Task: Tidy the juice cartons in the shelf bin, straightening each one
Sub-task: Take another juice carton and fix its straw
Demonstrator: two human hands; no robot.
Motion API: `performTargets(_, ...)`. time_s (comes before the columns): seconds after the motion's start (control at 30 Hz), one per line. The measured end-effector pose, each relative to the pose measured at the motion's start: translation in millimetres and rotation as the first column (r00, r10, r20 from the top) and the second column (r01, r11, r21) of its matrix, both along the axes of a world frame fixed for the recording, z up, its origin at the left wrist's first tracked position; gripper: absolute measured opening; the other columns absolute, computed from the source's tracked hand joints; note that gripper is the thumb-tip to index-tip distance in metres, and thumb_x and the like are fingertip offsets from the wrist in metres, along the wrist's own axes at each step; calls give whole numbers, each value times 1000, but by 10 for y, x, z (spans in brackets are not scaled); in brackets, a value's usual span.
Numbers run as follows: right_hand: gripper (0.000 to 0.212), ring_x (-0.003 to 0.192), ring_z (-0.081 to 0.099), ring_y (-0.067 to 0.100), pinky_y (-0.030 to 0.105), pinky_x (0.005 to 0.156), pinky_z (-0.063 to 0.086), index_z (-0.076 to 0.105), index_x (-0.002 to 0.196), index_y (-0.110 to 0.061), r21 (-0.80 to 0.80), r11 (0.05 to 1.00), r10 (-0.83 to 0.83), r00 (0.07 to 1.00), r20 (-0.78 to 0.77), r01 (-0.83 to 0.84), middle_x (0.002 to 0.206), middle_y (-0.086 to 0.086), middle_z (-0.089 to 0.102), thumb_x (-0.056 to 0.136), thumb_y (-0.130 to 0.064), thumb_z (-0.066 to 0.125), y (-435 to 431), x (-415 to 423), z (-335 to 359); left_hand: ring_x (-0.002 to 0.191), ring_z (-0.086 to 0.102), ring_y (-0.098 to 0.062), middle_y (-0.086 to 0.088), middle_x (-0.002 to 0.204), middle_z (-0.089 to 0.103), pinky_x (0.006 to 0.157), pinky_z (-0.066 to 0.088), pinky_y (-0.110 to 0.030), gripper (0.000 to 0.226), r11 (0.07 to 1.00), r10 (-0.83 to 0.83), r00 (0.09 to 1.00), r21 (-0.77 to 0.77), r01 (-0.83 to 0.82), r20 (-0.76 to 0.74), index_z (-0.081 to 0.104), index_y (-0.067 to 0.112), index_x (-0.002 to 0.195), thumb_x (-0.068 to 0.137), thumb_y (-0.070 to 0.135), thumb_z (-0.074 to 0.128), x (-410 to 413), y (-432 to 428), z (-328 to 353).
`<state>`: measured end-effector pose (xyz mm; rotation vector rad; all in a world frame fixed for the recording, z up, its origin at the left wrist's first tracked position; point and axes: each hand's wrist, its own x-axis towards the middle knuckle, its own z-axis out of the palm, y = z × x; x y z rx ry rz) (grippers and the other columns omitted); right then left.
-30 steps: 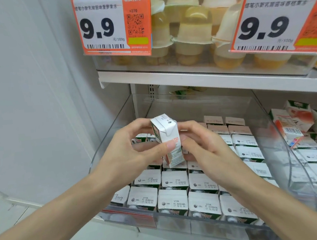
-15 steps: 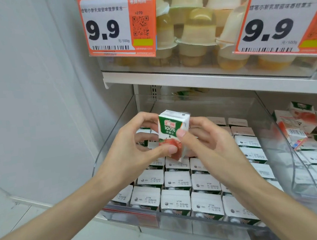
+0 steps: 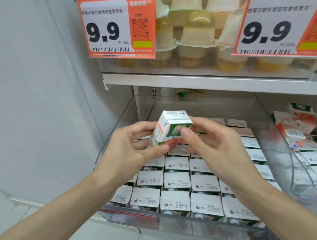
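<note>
Both my hands, left [image 3: 129, 147] and right [image 3: 211, 144], pinch one tilted juice carton [image 3: 169, 127] (fingertips only); it could slip into the upright rows [image 3: 178, 181].

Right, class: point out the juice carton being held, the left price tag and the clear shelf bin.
held juice carton [image 3: 171, 128], head view, green front face
left price tag [image 3: 118, 27], head view, printed 9.9
clear shelf bin [image 3: 125, 115], head view, left side wall
</note>
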<state>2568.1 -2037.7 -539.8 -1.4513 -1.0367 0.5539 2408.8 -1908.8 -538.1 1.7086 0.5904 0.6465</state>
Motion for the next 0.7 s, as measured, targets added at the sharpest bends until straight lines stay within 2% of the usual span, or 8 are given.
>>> performTargets(0.1, 39, 102, 75, 6, 22, 89, 59, 73, 127, -37, 11, 999, 45, 999, 10, -45, 111, -15, 78, 88, -31, 80, -11, -15, 2, 109, 75, -6, 14, 115, 79, 88, 59, -19, 39, 994, 22, 1000, 104, -22, 2, 74, 22, 113, 82, 3, 88, -6, 21, -22)
performTargets(0.27, 50, 107, 73, 5, 23, 88, 60, 73, 125, -34, 37, 995, 87, 990, 115, -92, 115, -21, 77, 78, -29, 88, -8, -53, -1, 116, 70, -2, 18, 120, 75, 85, 62, -23, 37, 988, 11, 1000, 156, -14, 21, 63, 19, 109, 85, 0, 84, -2, 40, -76)
performTargets(0.4, 52, 109, 73, 8, 23, 89, 59, 74, 123, -34, 61, 992, 103, 985, 135, -112, 116, -19, 77, 75, -22, 91, -5, -74, -14, 116, 72, -8, 14, 120, 74, 84, 65, -33, 40, 983, -18, 999, 185, 11, 37, 57, 16, 109, 86, -9, 80, 1, 65, -123)
performTargets(0.5, 57, 110, 72, 7, 23, 91, 59, 72, 125, -36, 61, 992, 102, 983, 151, -112, 117, -21, 76, 74, -23, 93, -4, -72, -24, 116, 72, -8, 17, 121, 73, 84, 64, -30, 42, 982, -9, 999, 189, 2, 36, 56, 18, 112, 87, -8, 79, 3, 83, -143)
performTargets(0.6, 63, 115, 70, 6, 28, 96, 59, 68, 129, -39, 55, 992, 100, 981, 166, -110, 122, -19, 73, 72, -28, 94, -7, -84, -37, 117, 71, -8, 20, 127, 68, 83, 61, -23, 60, 978, 4, 1000, 209, -7, 13, 57, 30, 128, 87, -6, 80, 9, 77, -138)
performTargets(0.67, 69, 119, 68, 7, 31, 100, 57, 65, 132, -43, 48, 993, 93, 976, 199, -105, 127, -19, 71, 70, -37, 94, -14, -111, -41, 114, 72, -10, 19, 132, 65, 84, 61, -25, 78, 971, -6, 999, 240, 14, -34, 55, 42, 140, 85, -5, 83, 15, 69, -130)
performTargets(0.7, 71, 120, 66, 6, 32, 102, 55, 64, 133, -44, 41, 994, 90, 972, 217, -101, 128, -20, 70, 68, -41, 94, -18, -129, -41, 111, 73, -12, 17, 131, 67, 85, 63, -30, 81, 966, -11, 998, 257, 24, -55, 57, 45, 139, 82, -5, 85, 24, 63, -128)
